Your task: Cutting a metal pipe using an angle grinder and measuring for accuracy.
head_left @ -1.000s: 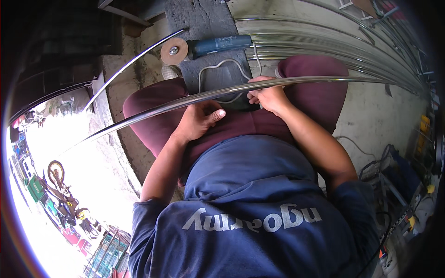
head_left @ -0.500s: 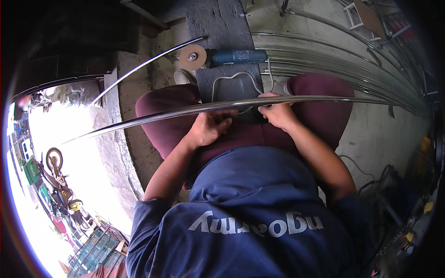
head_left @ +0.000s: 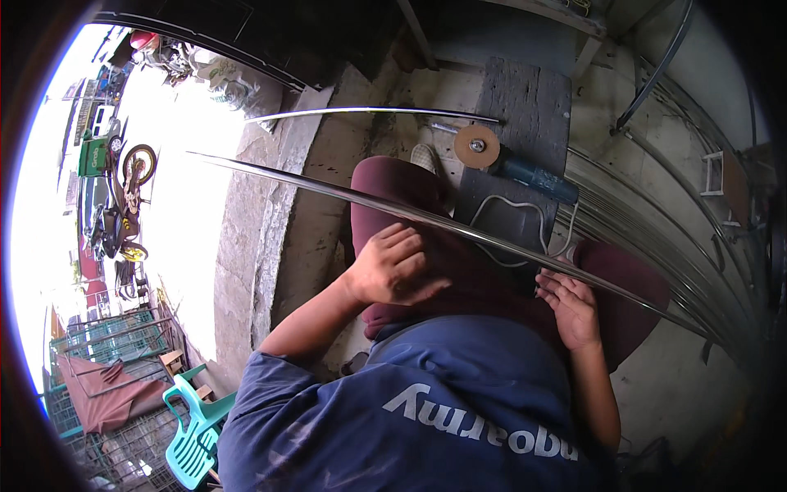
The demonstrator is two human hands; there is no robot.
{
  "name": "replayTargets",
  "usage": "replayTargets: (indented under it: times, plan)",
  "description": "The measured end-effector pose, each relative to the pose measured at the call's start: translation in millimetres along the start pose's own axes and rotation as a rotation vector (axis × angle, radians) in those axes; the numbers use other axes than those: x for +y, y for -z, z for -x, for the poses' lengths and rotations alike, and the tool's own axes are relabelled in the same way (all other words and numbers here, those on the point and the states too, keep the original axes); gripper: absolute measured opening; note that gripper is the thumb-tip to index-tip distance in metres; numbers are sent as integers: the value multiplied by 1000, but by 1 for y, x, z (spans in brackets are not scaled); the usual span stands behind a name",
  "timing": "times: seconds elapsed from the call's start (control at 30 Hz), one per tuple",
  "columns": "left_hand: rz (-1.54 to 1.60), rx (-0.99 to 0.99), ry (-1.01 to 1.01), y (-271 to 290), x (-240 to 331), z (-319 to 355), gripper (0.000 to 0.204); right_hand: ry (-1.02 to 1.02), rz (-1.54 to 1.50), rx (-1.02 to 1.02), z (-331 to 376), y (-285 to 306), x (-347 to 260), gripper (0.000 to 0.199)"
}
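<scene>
A long shiny metal tube (head_left: 328, 189) lies slantwise across my thighs, its left end out over the bright ground and its right end low by the floor. My left hand (head_left: 395, 266) hovers just on the near side of the tube, fingers loosely curled and thumb apart, with nothing in it. My right hand (head_left: 571, 305) is beside the tube farther right, its fingers fairly straight and their tips at the tube's near edge; whether they touch cannot be made out. Beyond the tube, an angle grinder (head_left: 537, 179) with a tan disc (head_left: 492, 152) rests on a dark wooden bench (head_left: 525, 98).
A pale cord (head_left: 512, 201) loops over the bench. Another thin tube (head_left: 369, 110) reaches left from the bench. Many metal tubes (head_left: 627, 234) lie on the floor to the right. Outside at left are a motorcycle (head_left: 123, 197), wire crates (head_left: 123, 447) and a turquoise plastic chair (head_left: 193, 430).
My view has swung left. The tube now slopes down to the right. My left hand has come away from it, and my right hand has loosened from its grip around it.
</scene>
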State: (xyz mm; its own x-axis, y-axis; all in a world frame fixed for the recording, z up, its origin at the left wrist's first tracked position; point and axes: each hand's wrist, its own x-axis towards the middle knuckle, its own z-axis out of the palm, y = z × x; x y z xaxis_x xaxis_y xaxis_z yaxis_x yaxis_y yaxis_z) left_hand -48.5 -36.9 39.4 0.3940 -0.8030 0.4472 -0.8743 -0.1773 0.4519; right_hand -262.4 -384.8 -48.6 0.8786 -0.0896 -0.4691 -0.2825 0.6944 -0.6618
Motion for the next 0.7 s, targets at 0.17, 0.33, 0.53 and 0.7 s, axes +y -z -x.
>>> replayTargets:
  times: [0.17, 0.33, 0.53, 0.7]
  plan:
    - [-678, 50, 498, 148, -105, 56, 53, 233, -589, 149, 15, 4, -30, 38]
    - [-503, -290, 841, 250, -237, 92, 71, 120, -923, 564, -16, -19, -63, 38]
    - [-1102, -159, 351, 322, -321, 156, 44, 412, -1078, 837, 34, -3, -162, 31]
    - [-1194, -53, 334, 361, -336, 122, 51, 649, -846, 296, 52, -42, -212, 41]
